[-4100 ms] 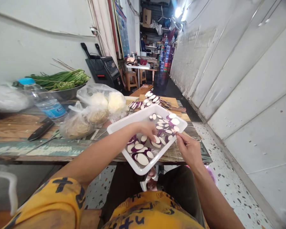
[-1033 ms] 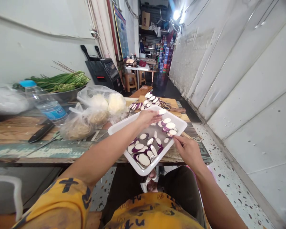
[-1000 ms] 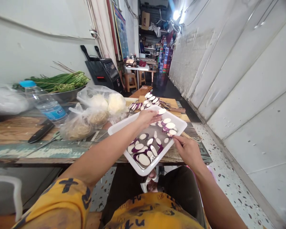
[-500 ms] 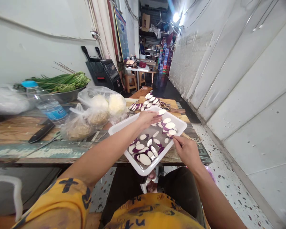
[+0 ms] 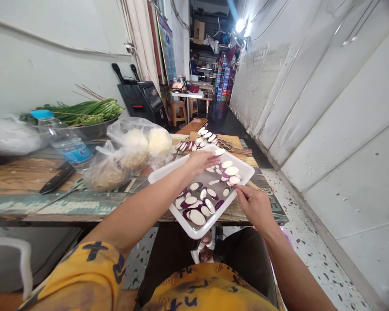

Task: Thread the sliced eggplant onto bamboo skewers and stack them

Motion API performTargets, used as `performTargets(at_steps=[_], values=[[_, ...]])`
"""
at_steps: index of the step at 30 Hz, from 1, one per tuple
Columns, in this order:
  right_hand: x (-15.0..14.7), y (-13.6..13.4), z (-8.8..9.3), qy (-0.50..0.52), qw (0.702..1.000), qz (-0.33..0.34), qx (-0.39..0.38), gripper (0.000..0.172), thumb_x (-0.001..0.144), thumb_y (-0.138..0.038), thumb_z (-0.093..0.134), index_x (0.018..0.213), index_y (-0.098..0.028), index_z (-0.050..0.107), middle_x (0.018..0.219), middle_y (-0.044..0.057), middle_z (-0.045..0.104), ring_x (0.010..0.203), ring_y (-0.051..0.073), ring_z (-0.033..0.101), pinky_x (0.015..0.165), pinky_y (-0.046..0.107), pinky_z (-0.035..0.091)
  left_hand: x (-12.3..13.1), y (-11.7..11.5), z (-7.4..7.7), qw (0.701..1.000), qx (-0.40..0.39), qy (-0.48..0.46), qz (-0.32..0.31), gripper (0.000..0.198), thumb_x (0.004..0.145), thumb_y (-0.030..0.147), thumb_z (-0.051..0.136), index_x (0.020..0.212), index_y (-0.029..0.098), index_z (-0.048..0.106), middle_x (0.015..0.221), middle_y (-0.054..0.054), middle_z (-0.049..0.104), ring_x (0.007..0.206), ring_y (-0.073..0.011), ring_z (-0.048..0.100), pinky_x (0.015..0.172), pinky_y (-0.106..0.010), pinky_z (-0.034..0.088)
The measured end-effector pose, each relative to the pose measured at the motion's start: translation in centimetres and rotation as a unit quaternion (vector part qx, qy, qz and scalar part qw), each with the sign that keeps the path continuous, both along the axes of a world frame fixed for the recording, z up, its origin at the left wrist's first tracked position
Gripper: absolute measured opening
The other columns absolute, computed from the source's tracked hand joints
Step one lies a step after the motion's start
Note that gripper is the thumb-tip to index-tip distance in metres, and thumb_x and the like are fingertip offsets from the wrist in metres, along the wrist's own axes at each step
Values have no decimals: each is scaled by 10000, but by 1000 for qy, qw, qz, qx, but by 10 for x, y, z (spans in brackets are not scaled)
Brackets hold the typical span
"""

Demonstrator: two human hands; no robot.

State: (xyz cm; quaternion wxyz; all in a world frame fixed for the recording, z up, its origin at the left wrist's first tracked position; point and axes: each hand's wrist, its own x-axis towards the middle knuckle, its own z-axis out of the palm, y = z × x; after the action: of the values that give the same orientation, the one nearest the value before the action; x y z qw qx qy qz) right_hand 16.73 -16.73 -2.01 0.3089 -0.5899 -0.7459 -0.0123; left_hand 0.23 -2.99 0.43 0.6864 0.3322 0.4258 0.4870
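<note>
A white plastic tray [image 5: 194,233] holds water with several purple-skinned eggplant slices [image 5: 197,217] lying in it. Over its far side, my left hand [image 5: 199,160] is closed, with one eggplant slice [image 5: 219,152] at its fingertips. My right hand [image 5: 254,205] pinches the near end of a skewer [image 5: 236,186] at the tray's right rim. A row of eggplant slices [image 5: 231,171] runs away from that hand; the stick inside them is mostly hidden. Behind the tray, skewered eggplant slices [image 5: 205,137] are piled on a wooden board [image 5: 236,141].
Left on the table [image 5: 116,207] are bags of pale vegetables [image 5: 113,170], a water bottle [image 5: 73,149], a black-handled knife [image 5: 56,178] and a metal bowl of greens [image 5: 94,127]. A black speaker-like box [image 5: 142,101] stands behind. A white wall [image 5: 337,108] runs along the right.
Both hands stay nearly in place, still holding the slice and the skewer. A loose slice in the tray's water has turned and drifted slightly.
</note>
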Motion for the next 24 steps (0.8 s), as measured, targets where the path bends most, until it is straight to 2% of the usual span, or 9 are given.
performTargets(at_steps=[6,16,24], values=[[1,0,-2,1,1000,-5,2,260,847,-257,441,853,-208,696,733,35,705,635,157,632,556,217,362,0,4,-4,1000,10,0,1,29,743,43,587,726,65,576,701,-133,666,673,-199,667,735,-345,526],[-1,-2,0,-5,1000,-4,-13,270,845,-253,426,822,-204,691,695,33,692,600,149,611,542,217,342,1,4,-6,1000,22,7,7,38,729,49,606,735,74,577,744,-143,675,707,-210,670,747,-365,527],[-1,-2,0,-8,1000,-4,-17,272,848,-251,424,841,-204,692,708,37,694,622,156,619,553,218,346,1,4,-8,999,31,12,8,63,735,48,591,692,81,559,694,-129,672,700,-212,670,743,-368,532]])
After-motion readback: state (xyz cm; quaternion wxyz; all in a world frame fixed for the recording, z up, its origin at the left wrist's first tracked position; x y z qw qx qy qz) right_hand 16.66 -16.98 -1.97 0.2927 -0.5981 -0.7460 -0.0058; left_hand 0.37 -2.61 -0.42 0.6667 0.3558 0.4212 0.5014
